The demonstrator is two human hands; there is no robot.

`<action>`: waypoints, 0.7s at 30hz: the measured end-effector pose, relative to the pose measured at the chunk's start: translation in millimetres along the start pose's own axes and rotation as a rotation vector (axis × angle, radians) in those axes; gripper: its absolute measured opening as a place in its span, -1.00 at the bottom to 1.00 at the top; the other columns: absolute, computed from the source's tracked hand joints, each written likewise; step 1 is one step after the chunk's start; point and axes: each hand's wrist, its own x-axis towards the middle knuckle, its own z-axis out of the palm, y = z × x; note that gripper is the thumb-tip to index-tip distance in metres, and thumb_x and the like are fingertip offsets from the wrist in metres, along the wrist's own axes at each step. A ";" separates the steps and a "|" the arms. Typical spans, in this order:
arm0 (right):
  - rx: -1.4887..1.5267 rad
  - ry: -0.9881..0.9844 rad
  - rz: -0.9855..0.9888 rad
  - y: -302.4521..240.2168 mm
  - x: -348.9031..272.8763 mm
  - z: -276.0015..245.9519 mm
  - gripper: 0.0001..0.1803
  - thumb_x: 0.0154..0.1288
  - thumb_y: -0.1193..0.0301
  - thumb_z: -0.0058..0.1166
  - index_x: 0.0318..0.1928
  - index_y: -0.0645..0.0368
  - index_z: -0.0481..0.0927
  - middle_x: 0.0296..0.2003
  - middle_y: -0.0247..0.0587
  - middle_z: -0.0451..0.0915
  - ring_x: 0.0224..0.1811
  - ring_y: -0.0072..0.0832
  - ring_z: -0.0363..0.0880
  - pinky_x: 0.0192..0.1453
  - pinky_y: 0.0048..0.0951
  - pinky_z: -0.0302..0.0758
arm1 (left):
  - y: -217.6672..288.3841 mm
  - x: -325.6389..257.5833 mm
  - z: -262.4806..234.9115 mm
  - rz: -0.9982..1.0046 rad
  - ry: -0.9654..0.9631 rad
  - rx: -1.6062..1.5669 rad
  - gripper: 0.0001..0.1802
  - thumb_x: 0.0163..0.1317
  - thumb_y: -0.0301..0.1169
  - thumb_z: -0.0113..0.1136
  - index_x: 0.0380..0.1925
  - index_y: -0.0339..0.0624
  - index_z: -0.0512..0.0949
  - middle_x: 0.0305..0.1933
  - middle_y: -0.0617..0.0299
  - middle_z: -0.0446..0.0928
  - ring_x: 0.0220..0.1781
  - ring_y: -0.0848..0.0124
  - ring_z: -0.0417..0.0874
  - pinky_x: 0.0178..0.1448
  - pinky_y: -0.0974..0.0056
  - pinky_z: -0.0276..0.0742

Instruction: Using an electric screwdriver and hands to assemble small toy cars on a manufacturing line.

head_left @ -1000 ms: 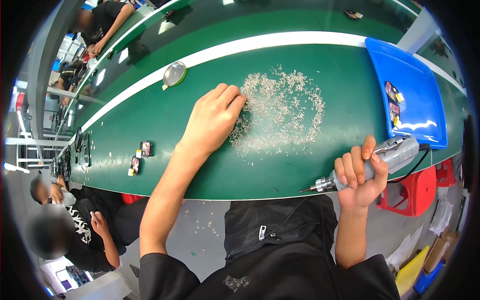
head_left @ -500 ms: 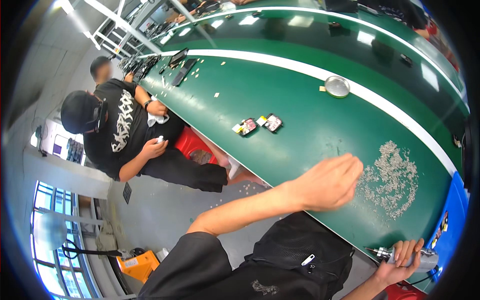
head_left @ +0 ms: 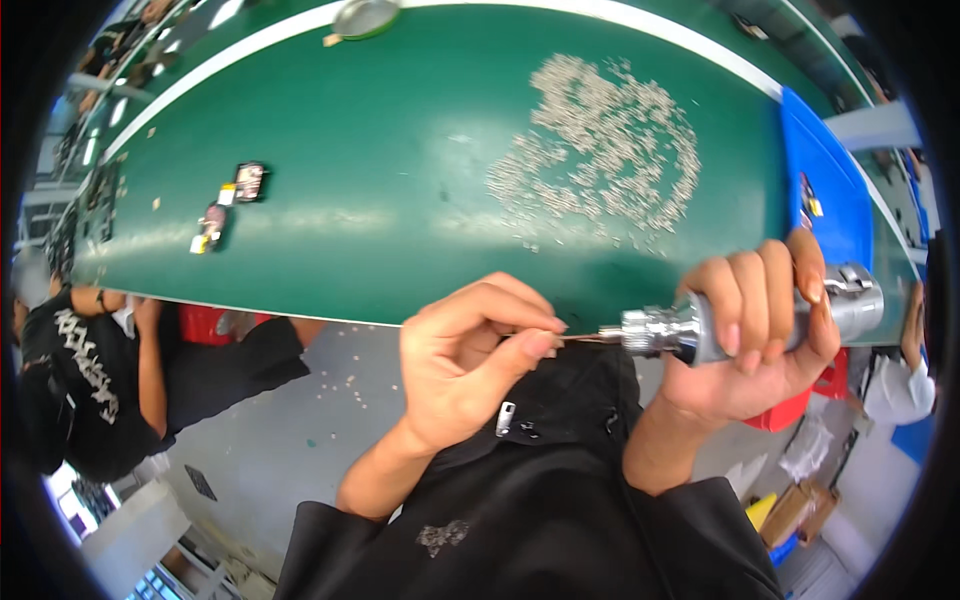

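Note:
My right hand is wrapped round a grey electric screwdriver, held level above my lap at the table's near edge. Its thin bit points left. At the bit's tip, the thumb and fingertips of my left hand are pinched together; whatever is between them is too small to name. Beyond both hands, a spread of many tiny silvery screw-like pieces lies on the green table. Two small dark electronic modules with yellow and white tabs rest further left.
A blue tray holding a few small parts stands at the right. Near the white strip at the back sits a round shallow tin. A black bag is on my lap. At the left, a person in black sits by the table.
My view has swung to the right. My left hand has come from over the table by the tiny pieces to the bit's tip. The screwdriver is now raised in front of me, still in my right hand.

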 end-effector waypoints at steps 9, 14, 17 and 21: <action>-0.028 0.032 -0.002 5.9 -5.4 4.2 -0.84 0.21 0.42 0.04 -0.28 0.14 0.34 -0.71 -0.48 0.27 -0.72 -0.70 0.24 -0.47 -0.57 0.30 | -7.2 -5.4 3.1 -0.017 -0.016 -0.097 -0.93 0.27 -0.62 0.12 -0.31 -0.47 0.52 -0.30 0.00 0.52 -0.37 0.43 0.53 -0.31 0.42 0.48; -0.041 0.041 0.014 5.3 -3.7 2.4 -0.84 0.21 0.41 0.04 -0.28 0.13 0.34 -0.71 -0.48 0.27 -0.72 -0.69 0.25 -0.47 -0.57 0.30 | -7.3 -3.3 3.8 -0.022 -0.002 -0.091 -0.93 0.27 -0.62 0.11 -0.33 -0.48 0.52 -0.31 0.00 0.51 -0.38 0.44 0.53 -0.33 0.43 0.47; -0.054 0.018 0.024 5.0 -3.2 0.6 -0.84 0.22 0.40 0.03 -0.28 0.13 0.34 -0.70 -0.48 0.28 -0.72 -0.69 0.26 -0.47 -0.57 0.30 | -7.3 -1.0 3.6 -0.018 0.000 -0.007 -0.87 0.29 -0.53 0.13 -0.35 -0.44 0.50 -0.35 -0.02 0.50 -0.44 0.41 0.52 -0.40 0.40 0.46; -0.106 -0.021 0.053 2.4 -2.2 -0.7 -0.85 0.24 0.39 0.01 -0.28 0.13 0.33 -0.69 -0.47 0.29 -0.71 -0.67 0.27 -0.47 -0.56 0.30 | -3.1 1.4 3.4 0.102 0.003 0.376 -0.87 0.24 -0.54 0.18 -0.40 -0.43 0.50 -0.42 -0.03 0.51 -0.48 0.37 0.51 -0.47 0.38 0.42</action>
